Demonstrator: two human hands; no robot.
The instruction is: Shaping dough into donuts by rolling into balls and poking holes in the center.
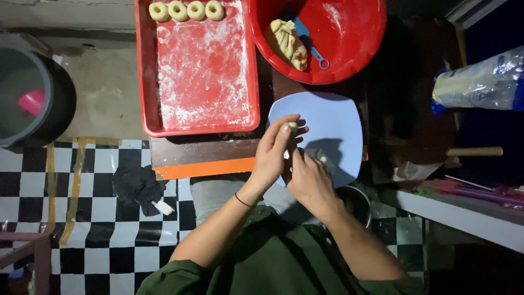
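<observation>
My left hand [274, 150] and my right hand [309, 178] meet over a pale blue square plate [338, 123]. A small piece of pale dough [293, 127] shows at the fingertips of my left hand, with my right hand pressed against it from below. A red floured tray [199, 71] lies to the left, with several ring-shaped dough pieces [186, 10] lined along its far edge. A red round basin [349, 33] behind the plate holds a lump of dough [288, 42] and a blue scoop [312, 48].
A grey bucket [24, 93] with a pink cup stands at far left. A black cloth [139, 188] lies on the checkered floor. At right sit a plastic bag [483, 82], a wooden handle [474, 152] and a metal bowl [357, 202].
</observation>
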